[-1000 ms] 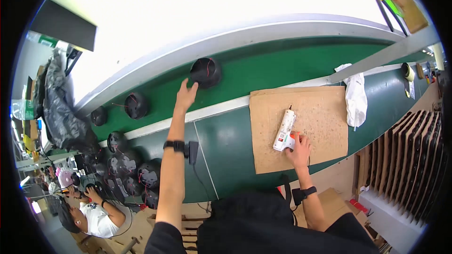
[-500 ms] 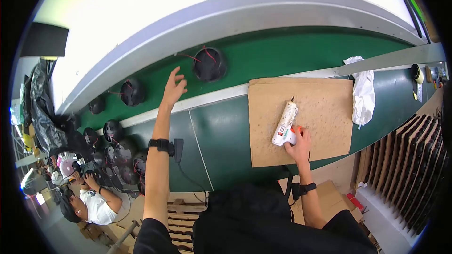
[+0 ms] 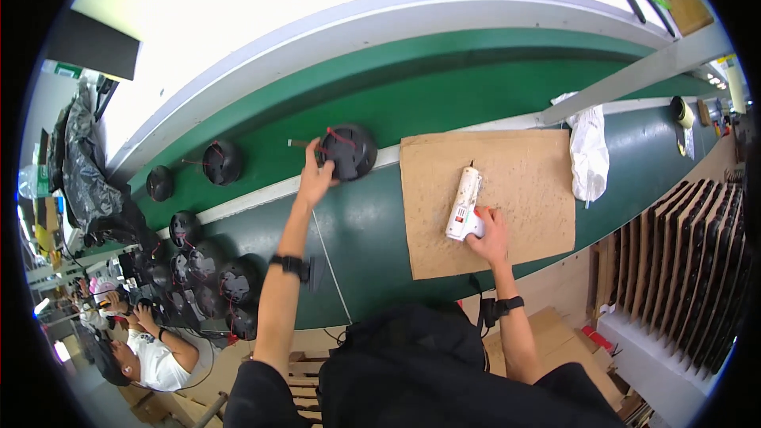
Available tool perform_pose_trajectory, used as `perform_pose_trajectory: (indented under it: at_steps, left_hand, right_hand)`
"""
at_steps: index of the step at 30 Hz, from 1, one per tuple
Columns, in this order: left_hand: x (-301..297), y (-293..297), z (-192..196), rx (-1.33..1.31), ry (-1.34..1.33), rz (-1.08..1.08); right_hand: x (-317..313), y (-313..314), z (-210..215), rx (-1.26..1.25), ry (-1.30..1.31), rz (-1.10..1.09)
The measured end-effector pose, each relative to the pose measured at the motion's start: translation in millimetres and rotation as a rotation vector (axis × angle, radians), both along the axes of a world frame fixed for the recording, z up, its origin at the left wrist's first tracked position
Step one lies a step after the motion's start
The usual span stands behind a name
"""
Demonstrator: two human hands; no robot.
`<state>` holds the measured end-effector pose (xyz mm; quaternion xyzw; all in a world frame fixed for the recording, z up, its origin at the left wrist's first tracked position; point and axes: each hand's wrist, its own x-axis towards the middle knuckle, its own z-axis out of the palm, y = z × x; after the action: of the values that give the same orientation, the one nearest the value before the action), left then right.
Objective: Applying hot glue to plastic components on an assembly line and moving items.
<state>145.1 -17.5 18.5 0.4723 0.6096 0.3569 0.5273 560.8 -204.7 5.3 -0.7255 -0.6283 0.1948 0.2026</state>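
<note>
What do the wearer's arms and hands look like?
Left hand and right hand are bare, no gloves. Short black sleeves, forearms uncovered. Each wrist wears a black strap with a dark module attached.

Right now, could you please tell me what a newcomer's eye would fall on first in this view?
A white glue gun would likely stand out first, against the brown cardboard right of centre, with the right-hand grip around its handle. Next comes the round black shell with red wires, at the near edge of the green belt, held on its left side by the left-hand grip. Lower left, similar shells sit in a cluster.
</note>
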Motion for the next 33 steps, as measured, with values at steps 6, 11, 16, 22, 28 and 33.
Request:
perform_pose_trajectory:
  at_steps: [6, 11, 16, 22, 28, 33]
  left_hand:
    - [16.1, -149.4, 24.5, -0.267, 0.042, 0.148]
    - [-0.3, -223.5, 53.2, -0.374, 0.120, -0.137]
    - [-48.1, -200.4, 92.7, -0.285, 0.495, -0.293]
    - [40.5, -160.9, 112.0, 0.281, 0.755, -0.586]
    - [42.0, -134.4, 89.3, 0.376, 0.680, -0.847]
    - [45.9, -92.9, 95.3, 0.397, 0.586, -0.968]
  right_hand:
    - [-4.5, 6.6, -3.1, -0.056, -0.098, -0.020]
    - [-10.0, 2.7, -3.7, -0.074, 0.026, -0.087]
    - [-21.2, -37.2, 32.9, -0.032, 0.596, -0.080]
    - [-56.1, -90.5, 83.7, -0.231, 0.807, 0.092]
    - [-80.8, -87.2, 118.7, -0.160, 0.698, 0.239]
    - [-93.3, -83.7, 120.6, -0.252, 0.649, 0.398]
